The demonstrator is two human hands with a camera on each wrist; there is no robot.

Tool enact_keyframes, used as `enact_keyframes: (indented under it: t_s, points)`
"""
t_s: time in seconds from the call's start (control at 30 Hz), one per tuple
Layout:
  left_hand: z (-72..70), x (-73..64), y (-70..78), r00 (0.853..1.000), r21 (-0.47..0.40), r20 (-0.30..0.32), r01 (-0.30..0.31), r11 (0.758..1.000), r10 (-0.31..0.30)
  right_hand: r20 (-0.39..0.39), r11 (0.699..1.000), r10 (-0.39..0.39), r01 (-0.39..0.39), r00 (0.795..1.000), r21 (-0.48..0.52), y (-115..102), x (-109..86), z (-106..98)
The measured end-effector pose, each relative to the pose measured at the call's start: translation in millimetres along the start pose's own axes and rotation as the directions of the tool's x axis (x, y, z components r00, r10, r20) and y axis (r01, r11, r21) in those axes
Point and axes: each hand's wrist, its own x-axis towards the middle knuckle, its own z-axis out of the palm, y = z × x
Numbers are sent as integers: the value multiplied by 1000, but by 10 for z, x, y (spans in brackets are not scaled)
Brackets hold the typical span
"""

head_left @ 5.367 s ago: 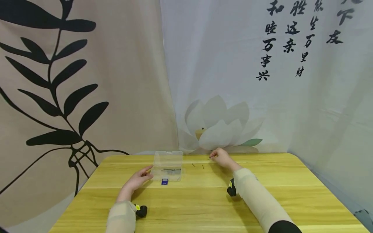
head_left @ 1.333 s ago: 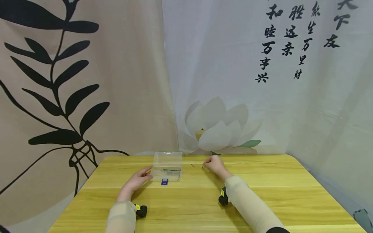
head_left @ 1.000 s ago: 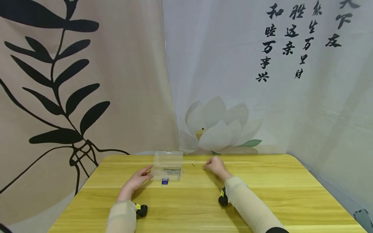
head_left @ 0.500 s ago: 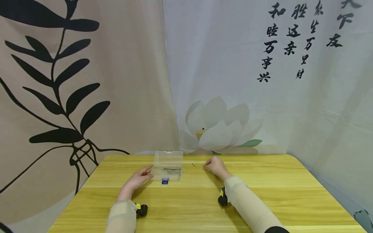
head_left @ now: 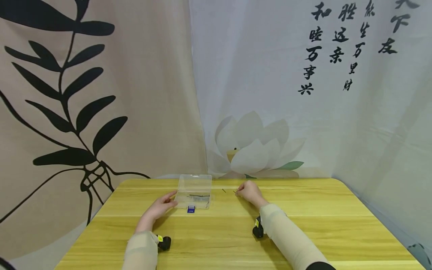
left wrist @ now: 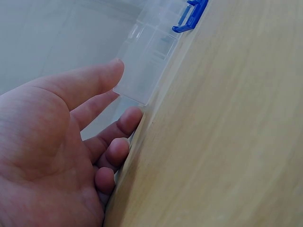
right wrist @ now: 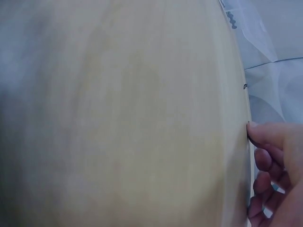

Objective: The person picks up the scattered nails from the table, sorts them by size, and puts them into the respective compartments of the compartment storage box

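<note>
My left hand (head_left: 161, 207) rests at the left side of a clear plastic box (head_left: 182, 204) with its lid raised. In the left wrist view, the thumb and index finger touch the box's end; the other fingers curl loosely by the table. Several thin dark hairpins (head_left: 199, 196) lie in the box. On the right, my right hand (head_left: 249, 192) pinches a small dark hairpin (head_left: 234, 192) between thumb and index finger, low at the tabletop; the fingers hide part of it. Another hairpin (head_left: 224, 191) lies on the table between box and right hand.
The box stands near the far edge of the wooden table (head_left: 209, 240), its blue latch (head_left: 191, 209) facing me. A printed curtain (head_left: 162, 93) hangs right behind that edge. A black wrist camera (head_left: 164, 243) sits on the left sleeve, another on the right.
Since the oldest frame, my right hand has come left and nearer, from close to the far edge to the hairpin there. Over the last second the pinched hairpin tilts slightly; the left hand stays put.
</note>
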Motion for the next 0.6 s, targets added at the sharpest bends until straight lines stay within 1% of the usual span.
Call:
enact_keyframes:
  t_s: [0.23,0.37,0.6]
  points:
    - [-4,1,-6,1000,-5,0,-4,1000,4,6,1000,-4,4,1000,8,17,7,20]
    - [1,2,-17,1000,-6,1,-1,1000,1,8,1000,-19,19,1000,13,45,10,36]
    - [-8,25,-39,1000,4,13,-9,1000,9,16,997,-41,40,999,63,65,5,32]
